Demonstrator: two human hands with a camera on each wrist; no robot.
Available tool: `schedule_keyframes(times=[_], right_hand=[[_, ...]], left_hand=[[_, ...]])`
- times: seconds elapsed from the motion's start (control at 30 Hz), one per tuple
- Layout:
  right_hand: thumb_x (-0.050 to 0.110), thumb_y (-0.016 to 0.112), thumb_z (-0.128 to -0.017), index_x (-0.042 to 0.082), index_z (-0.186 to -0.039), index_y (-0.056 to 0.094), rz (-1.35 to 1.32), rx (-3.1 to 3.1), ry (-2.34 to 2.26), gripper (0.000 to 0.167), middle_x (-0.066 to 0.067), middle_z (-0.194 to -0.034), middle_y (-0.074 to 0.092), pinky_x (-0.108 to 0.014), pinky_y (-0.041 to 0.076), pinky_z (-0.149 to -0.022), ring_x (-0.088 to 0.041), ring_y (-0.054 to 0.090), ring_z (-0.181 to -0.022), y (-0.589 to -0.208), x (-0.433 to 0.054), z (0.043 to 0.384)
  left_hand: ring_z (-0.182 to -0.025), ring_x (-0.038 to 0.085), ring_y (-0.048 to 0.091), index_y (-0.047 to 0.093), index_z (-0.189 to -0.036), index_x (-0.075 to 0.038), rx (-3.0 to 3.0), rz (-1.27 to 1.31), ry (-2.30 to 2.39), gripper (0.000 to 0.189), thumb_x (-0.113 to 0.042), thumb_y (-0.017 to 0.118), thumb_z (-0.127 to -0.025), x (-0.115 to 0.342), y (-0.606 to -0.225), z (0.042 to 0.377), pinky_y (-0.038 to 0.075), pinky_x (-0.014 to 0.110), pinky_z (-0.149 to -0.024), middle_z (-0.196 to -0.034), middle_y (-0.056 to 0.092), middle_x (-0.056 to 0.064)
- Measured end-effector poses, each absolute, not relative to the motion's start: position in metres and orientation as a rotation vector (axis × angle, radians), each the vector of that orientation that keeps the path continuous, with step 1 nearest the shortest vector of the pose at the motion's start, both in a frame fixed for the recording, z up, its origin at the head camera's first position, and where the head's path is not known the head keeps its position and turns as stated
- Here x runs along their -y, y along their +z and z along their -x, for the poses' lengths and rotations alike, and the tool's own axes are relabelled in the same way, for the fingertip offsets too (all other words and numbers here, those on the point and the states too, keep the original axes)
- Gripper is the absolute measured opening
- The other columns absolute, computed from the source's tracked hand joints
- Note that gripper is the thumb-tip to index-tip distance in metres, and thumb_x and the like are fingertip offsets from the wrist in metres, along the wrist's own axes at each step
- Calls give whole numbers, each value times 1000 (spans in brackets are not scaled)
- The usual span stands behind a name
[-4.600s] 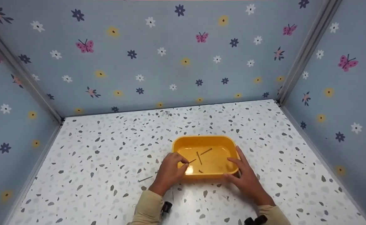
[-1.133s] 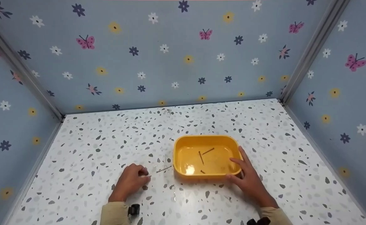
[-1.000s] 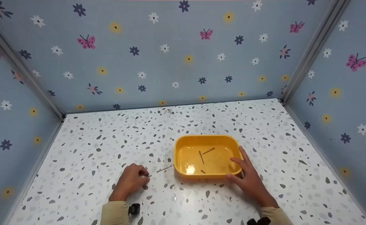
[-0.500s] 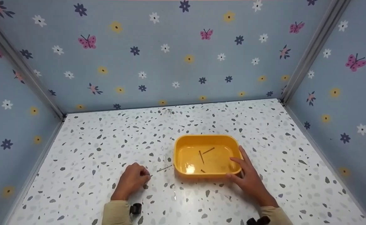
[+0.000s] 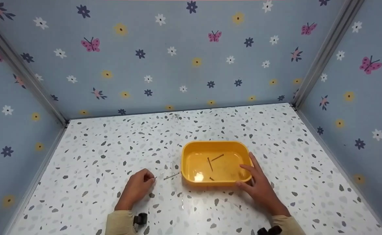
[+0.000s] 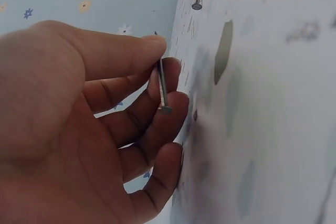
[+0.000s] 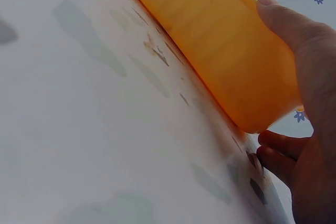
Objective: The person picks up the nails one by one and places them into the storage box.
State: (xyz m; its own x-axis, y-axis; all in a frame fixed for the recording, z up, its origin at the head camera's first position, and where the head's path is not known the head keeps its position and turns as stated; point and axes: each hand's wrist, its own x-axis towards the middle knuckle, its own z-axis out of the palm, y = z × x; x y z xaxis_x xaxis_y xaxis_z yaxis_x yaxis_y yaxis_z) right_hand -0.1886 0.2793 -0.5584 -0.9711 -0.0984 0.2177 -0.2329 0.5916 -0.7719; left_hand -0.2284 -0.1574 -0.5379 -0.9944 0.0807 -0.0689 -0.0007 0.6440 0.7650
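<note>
My left hand is just above the table, left of the yellow tray. Between thumb and fingertips it pinches a thin metal nail, whose flat head points down in the left wrist view. Another nail lies on the table between that hand and the tray. Inside the tray are two nails, one slanting and one more upright, plus a short dark end by the front wall. My right hand grips the tray's front right corner, thumb on the rim.
The white speckled table is bounded by a patterned blue back wall and side walls, joined by grey metal corner posts. Thin marks and scraps show on the surface in front of the tray's left side.
My left hand has moved from over the tray to the table on its left. Lately its fingertips have risen slightly with the nail. The right hand keeps its hold on the tray.
</note>
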Motion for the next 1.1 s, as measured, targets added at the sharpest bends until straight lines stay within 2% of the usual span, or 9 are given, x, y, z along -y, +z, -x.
schedule_keyframes(times=[0.1,0.23,0.4,0.57,0.8,1.03,1.1], right_hand=[[41,78,-87,16,-142,55,-272,2655,1348,65,6,-168,5,-11,17,-110,-24,14,-151,-558,-278,188],[40,78,-87,15,-142,55,-270,2650,1356,64,7,-167,5,-11,18,-110,-25,14,-151,-558,-278,186],[40,78,-87,17,-142,55,-269,2661,1326,64,6,-168,5,-19,18,-113,-25,14,-151,-558,-278,187],[40,78,-87,17,-142,55,-270,2665,1313,64,5,-168,6,-26,19,-115,-26,14,-151,-558,-278,187],[43,77,-87,17,-141,56,-275,2673,1314,64,7,-168,6,-25,19,-115,-24,14,-151,-558,-278,188],[45,77,-86,15,-141,56,-299,2644,1339,66,3,-168,8,-11,18,-110,-23,16,-151,-558,-280,188],[46,77,-86,16,-141,56,-292,2657,1322,66,3,-168,7,-12,18,-110,-23,15,-151,-559,-280,188]], left_hand=[[-78,17,53,65,-94,-9,-2766,-63,1310,2,-10,66,-93,159,-539,227,44,36,-73,-85,60,1],[-82,17,54,70,-102,-9,-2777,-63,1320,11,-9,64,-94,158,-539,227,44,37,-77,-90,62,1],[-87,17,57,73,-103,-8,-2769,-63,1332,15,-8,62,-94,158,-538,227,46,39,-82,-95,66,1],[-86,17,57,73,-101,-9,-2754,-62,1350,12,-9,63,-95,158,-537,227,46,38,-81,-94,66,1],[-83,16,56,71,-100,-9,-2732,-73,1380,8,-10,64,-96,157,-536,226,45,37,-77,-91,64,1],[-84,16,57,70,-99,-10,-2742,-82,1424,6,-11,65,-96,156,-539,227,46,38,-79,-91,65,1],[-84,16,57,70,-99,-10,-2746,-79,1430,6,-11,65,-96,156,-539,227,46,38,-79,-91,65,1]])
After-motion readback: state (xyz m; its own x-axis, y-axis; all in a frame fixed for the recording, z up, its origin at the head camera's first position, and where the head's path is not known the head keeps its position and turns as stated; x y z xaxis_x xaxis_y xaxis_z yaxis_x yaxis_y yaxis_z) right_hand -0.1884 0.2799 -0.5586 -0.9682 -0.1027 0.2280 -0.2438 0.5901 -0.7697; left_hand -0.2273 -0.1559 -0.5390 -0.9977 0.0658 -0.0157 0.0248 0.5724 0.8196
